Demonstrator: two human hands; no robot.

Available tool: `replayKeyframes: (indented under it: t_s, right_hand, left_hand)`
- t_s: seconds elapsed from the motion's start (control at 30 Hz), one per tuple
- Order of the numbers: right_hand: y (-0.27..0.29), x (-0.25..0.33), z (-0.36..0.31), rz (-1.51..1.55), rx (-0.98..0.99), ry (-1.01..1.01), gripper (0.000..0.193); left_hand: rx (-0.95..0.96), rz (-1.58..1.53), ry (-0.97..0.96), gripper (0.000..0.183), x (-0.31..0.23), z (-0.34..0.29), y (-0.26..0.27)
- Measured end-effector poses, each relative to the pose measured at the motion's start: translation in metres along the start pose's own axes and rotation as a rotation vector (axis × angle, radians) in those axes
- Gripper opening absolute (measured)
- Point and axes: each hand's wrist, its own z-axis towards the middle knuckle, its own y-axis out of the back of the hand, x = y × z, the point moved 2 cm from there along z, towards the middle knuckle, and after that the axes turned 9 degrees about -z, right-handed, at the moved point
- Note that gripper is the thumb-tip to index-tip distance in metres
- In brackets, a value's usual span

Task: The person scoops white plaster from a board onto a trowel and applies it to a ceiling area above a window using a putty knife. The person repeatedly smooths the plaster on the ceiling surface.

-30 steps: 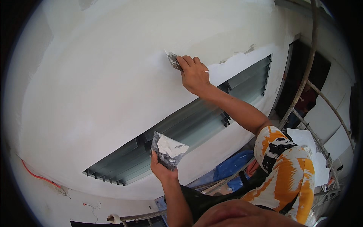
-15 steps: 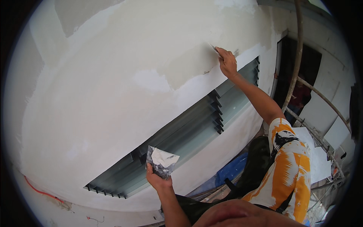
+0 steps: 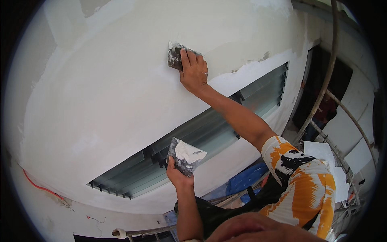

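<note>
My right hand is closed round a broad putty knife, its blade against the pale wall above the louvred window. White filler is smeared over this blade. Lower down, in front of the glass slats, my left hand grips a second, squarish filling blade. A thick lump of white filler lies on its face. Around the right hand the wall shows white and grey-beige patches, with a rough dark spot to the right.
Bent scaffold poles stand at the right, before a dark doorway where a person in dark red is partly seen. White boards lean below. A blue sheet lies under the window. An orange-red cable hangs at left.
My right hand has swept the putty knife leftward along the wall, and part of the beige patch there is now whiter. The left hand with its filler-loaded blade sits slightly higher and further right.
</note>
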Motion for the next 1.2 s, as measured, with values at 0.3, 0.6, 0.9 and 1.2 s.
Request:
replayKeyframes:
  t_s: [0.3, 0.6, 0.9, 1.2]
  right_hand:
    - [0.039, -0.14, -0.039, 0.148, 0.066, -0.065, 0.042]
    - [0.01, -0.282, 0.07, -0.077, 0.095, -0.611, 0.046]
    - [0.022, 0.029, -0.041, 0.026, 0.158, 0.246, 0.05]
    - [0.137, -0.018, -0.124, 1.345, 0.944, -0.146, 0.031]
  left_hand:
    - [-0.019, 0.004, -0.035, 0.039, 0.002, -0.01, -0.005]
    - [-0.03, -0.042, -0.128, 0.039, 0.006, -0.011, -0.008]
    - [-0.013, -0.081, -0.03, 0.036, 0.009, 0.006, 0.005]
    - [-0.132, -0.288, 0.231, 0.021, 0.035, 0.021, 0.017]
